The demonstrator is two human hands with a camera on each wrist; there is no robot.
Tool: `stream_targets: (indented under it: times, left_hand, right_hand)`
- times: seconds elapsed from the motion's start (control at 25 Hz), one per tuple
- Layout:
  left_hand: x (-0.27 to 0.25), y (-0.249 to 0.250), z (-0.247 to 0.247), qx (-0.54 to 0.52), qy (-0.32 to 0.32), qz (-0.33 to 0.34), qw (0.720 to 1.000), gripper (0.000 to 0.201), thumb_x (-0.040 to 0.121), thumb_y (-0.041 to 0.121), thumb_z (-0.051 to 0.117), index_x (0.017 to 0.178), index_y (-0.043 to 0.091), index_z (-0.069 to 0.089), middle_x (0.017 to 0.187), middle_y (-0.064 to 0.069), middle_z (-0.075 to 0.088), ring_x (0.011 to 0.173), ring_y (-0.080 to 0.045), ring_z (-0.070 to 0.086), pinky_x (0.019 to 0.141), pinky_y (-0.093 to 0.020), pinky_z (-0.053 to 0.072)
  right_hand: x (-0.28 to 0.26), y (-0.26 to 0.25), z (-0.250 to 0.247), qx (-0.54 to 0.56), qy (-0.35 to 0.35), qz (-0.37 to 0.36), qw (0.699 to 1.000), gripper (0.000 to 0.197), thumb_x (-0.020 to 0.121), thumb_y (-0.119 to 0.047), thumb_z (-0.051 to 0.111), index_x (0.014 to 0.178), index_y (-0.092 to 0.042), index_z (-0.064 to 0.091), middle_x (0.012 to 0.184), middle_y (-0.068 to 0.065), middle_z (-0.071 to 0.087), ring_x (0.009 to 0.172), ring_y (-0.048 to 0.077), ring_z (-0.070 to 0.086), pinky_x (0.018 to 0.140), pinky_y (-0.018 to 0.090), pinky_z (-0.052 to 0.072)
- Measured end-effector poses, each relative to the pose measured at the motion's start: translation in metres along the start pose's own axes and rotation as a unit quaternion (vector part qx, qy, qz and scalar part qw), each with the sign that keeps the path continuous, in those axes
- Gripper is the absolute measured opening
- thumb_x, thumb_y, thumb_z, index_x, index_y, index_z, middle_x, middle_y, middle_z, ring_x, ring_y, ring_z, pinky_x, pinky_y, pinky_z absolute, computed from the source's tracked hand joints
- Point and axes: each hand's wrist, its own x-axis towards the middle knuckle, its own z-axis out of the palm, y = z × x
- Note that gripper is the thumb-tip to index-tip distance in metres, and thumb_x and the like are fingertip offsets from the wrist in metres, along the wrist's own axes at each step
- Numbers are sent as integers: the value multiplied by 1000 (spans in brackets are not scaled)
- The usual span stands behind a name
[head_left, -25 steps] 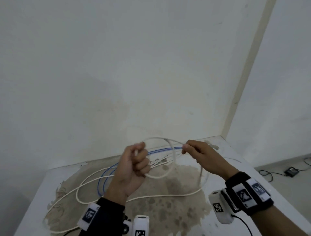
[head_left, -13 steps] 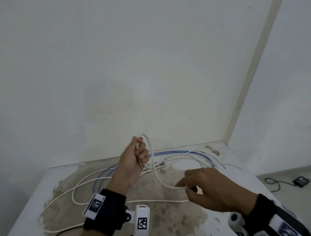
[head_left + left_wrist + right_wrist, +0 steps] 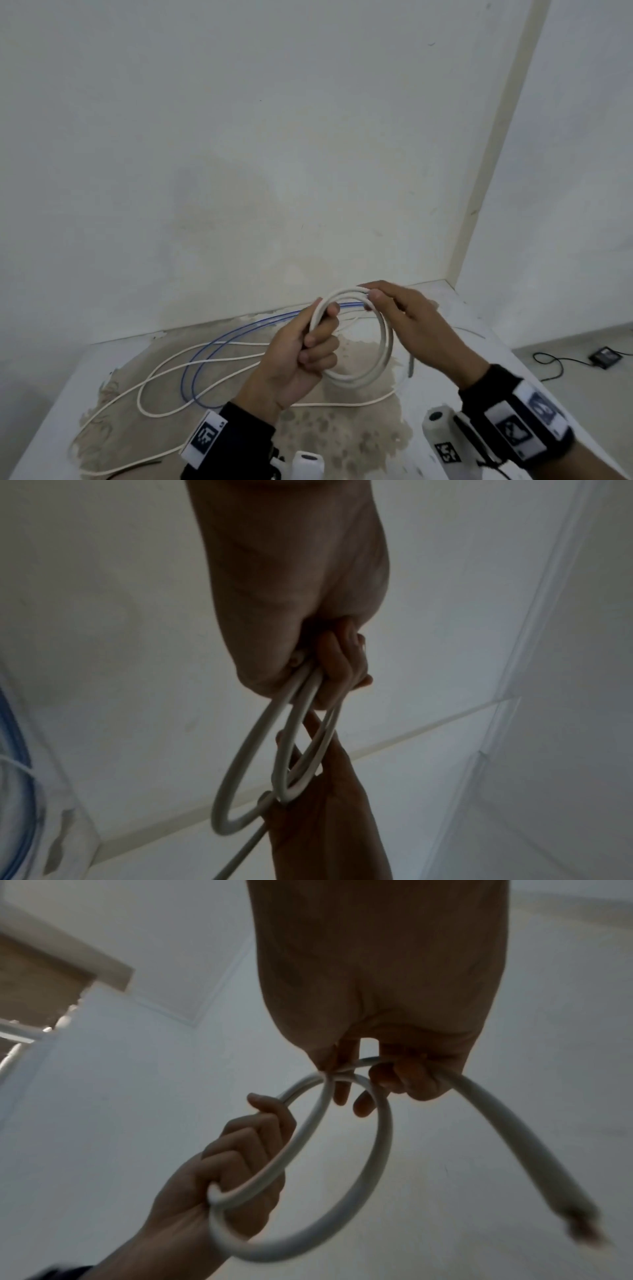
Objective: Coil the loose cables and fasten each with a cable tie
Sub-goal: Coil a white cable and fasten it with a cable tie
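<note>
The white cable coil (image 3: 356, 339) is hanging above the table (image 3: 61, 404), the left hand (image 3: 294, 359) gripping it at nine o'clock and the right hand (image 3: 404, 318) pinching at one o'clock, so I think each new loop should be matching the others.

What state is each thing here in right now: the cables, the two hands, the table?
White cable: partly coiled into loops, held up, rest trailing loose on the table.
Blue cable: loose, uncoiled, on the table.
Left hand: grips the coil.
Right hand: pinches the coil's top.
Table: stained, worn.
Cable tie: none visible.
</note>
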Motion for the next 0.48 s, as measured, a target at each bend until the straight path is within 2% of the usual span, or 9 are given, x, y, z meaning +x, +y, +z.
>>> stream_targets:
  times: [0.04,0.12,0.16,0.24,0.32,0.4,0.48]
  left_hand:
    - [2,-2,-1,-21,8,20,1000,32,98,29,41,85,10,64,47,6,33,34,-5,15,34,-17,15]
    - [5,-6,-4,-45,38,52,997,33,98,29,40,87,9,64,46,6,32,36,-7,11,35,-17,12]
    - [6,-9,-4,-53,53,64,995,34,97,30,40,88,8,65,46,6,31,36,-6,11,35,-17,12]
    - [10,-14,-7,-26,82,84,993,36,97,31,40,93,7,66,47,6,29,33,-4,17,35,-18,14]
    - [14,-17,-9,106,142,107,978,39,102,30,35,105,4,64,49,4,28,35,-6,24,37,-19,24]
    - [16,-21,-12,275,201,149,928,39,106,24,27,118,4,59,55,0,35,41,-10,35,45,-23,42]
    - [14,-24,-15,335,216,191,897,36,107,20,26,124,16,57,64,-3,44,46,-13,43,50,-26,48]
  right_hand:
    - [-4,0,6,27,-3,24,999,29,106,-33,41,111,-32,70,88,-6,71,83,6,63,75,19,46]
    - [-10,2,17,48,0,55,997,32,105,-38,37,114,-33,67,85,-7,72,79,15,61,72,26,46]
    - [-13,3,22,40,12,55,998,30,105,-37,38,114,-32,66,82,-7,71,77,20,60,70,30,45]
    - [-15,3,29,79,38,62,994,27,106,-31,40,114,-28,66,74,-4,63,69,19,58,65,29,47]
    - [-15,1,36,231,69,115,964,27,107,-23,42,115,-22,67,72,1,49,61,17,55,55,30,50]
    - [-11,-3,38,356,103,161,915,28,106,-15,42,118,-20,67,72,2,46,52,15,42,46,27,38]
    - [-6,-4,40,410,120,173,887,28,105,-11,42,120,-17,65,71,2,51,49,13,31,45,25,25]
